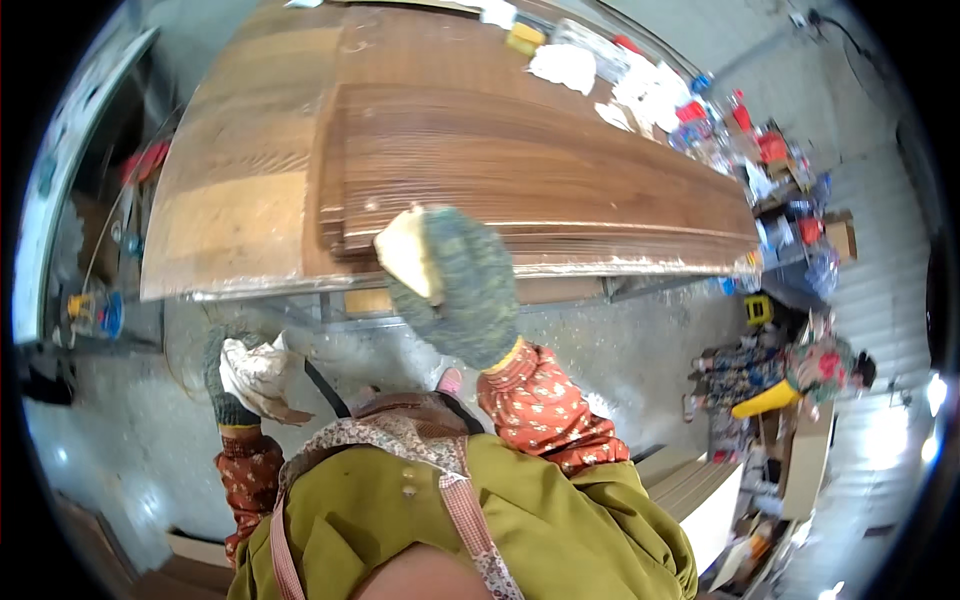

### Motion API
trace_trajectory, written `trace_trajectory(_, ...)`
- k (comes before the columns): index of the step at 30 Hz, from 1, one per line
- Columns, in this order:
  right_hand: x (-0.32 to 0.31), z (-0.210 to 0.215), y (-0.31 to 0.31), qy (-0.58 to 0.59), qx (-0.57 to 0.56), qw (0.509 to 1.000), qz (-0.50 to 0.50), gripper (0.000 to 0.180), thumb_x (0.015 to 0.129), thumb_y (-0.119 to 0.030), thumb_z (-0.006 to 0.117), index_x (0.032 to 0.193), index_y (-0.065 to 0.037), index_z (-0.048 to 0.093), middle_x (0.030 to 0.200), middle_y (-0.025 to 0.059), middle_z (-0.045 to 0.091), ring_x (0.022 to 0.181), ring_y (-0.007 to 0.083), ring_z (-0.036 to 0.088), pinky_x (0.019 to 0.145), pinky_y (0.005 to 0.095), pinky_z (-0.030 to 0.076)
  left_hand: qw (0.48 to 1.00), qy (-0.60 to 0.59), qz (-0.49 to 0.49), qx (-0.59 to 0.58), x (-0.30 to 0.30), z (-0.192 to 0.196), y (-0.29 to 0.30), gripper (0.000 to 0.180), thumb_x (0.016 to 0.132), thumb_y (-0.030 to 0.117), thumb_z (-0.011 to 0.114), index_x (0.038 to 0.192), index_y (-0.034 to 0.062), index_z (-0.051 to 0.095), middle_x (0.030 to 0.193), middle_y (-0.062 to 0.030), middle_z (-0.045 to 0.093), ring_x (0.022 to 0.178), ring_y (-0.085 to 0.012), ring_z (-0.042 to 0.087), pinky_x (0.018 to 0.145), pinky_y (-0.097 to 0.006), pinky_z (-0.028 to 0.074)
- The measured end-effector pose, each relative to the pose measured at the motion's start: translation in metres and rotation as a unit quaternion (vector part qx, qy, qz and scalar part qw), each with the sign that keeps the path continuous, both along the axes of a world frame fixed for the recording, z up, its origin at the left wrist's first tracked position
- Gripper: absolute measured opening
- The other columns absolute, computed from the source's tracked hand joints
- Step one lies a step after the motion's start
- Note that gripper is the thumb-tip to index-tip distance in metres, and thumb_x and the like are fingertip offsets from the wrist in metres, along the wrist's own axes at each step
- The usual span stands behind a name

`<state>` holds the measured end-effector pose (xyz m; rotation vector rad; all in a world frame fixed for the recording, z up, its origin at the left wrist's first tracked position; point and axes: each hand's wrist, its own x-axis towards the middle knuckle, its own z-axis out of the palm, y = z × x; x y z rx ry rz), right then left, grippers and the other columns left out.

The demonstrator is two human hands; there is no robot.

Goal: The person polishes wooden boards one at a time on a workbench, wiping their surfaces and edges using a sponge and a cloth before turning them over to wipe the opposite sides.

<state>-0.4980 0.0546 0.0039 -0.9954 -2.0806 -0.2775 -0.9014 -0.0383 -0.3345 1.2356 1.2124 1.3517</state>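
My right hand [463, 285], in a grey-green knit glove, is closed on a pale cream pad [406, 254], perhaps a sponge or sanding block. It is over the near edge of a long brown wooden panel [530, 165] with a grooved, glossy edge. The panel lies on a wooden worktable [235, 215]. Off the table's front left, my left hand [214, 372], gloved alike, is closed around a crumpled white rag [262, 376]. The rag hides most of its fingers.
White cloths [565, 68] and a yellow sponge-like block [525, 38] lie on the table's far side. Bottles and clutter [705, 140] crowd the right end. Another person [800, 375] is at the far right. A second bench [75, 180] stands left.
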Motion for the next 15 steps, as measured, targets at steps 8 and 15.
trace_trajectory(8,0.249,-0.016,0.021,0.089,0.015,0.935,-0.342,0.069,0.079,-0.034,0.069,0.13,0.004,0.04,0.12,0.0222,0.052,0.108,0.0338,0.053,0.091,0.0412,0.043,0.84,-0.506,-0.178,-0.074,0.082,0.238,0.058,0.039,0.094,0.034,0.039,0.121,0.0086,0.051,0.116,-0.0082,0.054,0.108,-0.0196,0.048,0.096,-0.035,0.037)
trace_trajectory(15,0.446,-0.03,0.056,0.382,0.043,0.816,-0.431,0.077,0.075,-0.034,0.073,0.133,0.002,0.038,0.132,0.0188,0.045,0.117,0.0254,0.047,0.099,0.0318,0.036,0.958,-0.174,-0.045,0.222,0.111,0.383,0.147,0.048,0.091,0.041,0.047,0.125,0.0066,0.048,0.123,-0.0119,0.053,0.1,-0.0224,0.057,0.084,-0.035,0.049)
